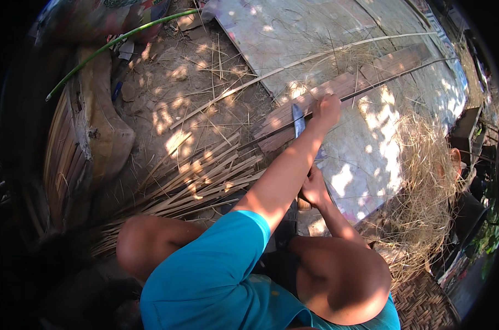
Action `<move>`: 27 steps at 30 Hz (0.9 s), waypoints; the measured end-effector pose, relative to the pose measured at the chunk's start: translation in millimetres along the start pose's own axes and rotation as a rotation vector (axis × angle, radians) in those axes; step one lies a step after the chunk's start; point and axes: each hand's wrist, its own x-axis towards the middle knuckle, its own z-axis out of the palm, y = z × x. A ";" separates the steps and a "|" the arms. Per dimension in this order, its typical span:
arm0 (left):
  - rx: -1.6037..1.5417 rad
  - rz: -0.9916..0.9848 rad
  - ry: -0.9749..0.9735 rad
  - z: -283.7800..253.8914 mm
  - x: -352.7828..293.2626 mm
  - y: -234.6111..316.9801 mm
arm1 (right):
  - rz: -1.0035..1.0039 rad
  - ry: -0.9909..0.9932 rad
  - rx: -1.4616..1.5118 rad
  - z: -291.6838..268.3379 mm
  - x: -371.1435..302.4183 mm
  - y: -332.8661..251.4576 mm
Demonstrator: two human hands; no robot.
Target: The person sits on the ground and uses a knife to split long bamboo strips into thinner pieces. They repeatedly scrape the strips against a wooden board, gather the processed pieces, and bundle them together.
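Observation:
My left arm reaches across to the right, and my left hand (327,109) is closed around a long dark thin strip (389,81), seemingly bamboo. The strip lies slantwise over a brown wooden board (337,88). Lower down, nearer my knees, my right hand (313,187) is closed on a knife. The knife's blade (298,121) points away from me and crosses the dark strip just left of my left hand. My left forearm hides the middle of the knife. Fine shavings lie on the far part of the board.
Many pale split strips (200,176) lie at the left. A heap of curly shavings (420,198) is at the right on a grey sheet (299,44). A long pale strip (293,65) and a green stalk (117,39) lie beyond. A woven mat (422,300) shows at lower right.

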 end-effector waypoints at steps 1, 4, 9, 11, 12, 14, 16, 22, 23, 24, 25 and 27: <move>-0.011 0.015 0.057 -3.2 2.6 -3.0 | -0.008 -0.121 -0.008 10.7 -10.2 6.7; 0.014 0.082 0.083 -7.0 -2.6 -8.4 | 0.160 -0.387 -0.243 8.6 -22.7 -11.3; 0.081 0.002 0.012 -1.9 -10.5 3.8 | 0.022 -0.360 -0.119 -2.4 -0.8 14.4; 0.108 0.011 0.049 -15.9 7.2 -1.5 | -0.522 -0.326 -0.594 31.3 -19.9 6.8; 0.099 -0.006 -0.013 -15.3 3.5 2.5 | -0.685 -0.224 -0.730 38.9 -27.8 2.4; 0.138 0.043 -0.070 -21.7 5.4 5.6 | -0.531 -0.238 -0.566 11.2 -1.2 16.6; 0.239 0.154 -0.106 -22.9 6.0 -8.1 | -0.033 -0.131 -0.174 -21.3 35.0 7.2; 0.121 0.069 -0.012 -22.2 6.6 -3.0 | -0.159 -0.305 -0.374 17.3 -5.7 34.1; 0.129 0.118 0.005 -27.9 9.7 -4.7 | -0.410 -0.347 -0.681 25.3 -13.0 30.3; 0.136 0.159 0.005 -26.2 6.1 -12.0 | -0.656 -0.327 -0.912 36.9 -24.3 29.3; 0.143 0.199 0.005 -24.5 2.7 -19.2 | -0.384 -0.414 -0.736 25.8 -13.9 21.1; 0.110 0.187 -0.012 -22.8 -2.6 -24.1 | -0.034 -0.354 -0.398 2.6 15.5 4.6</move>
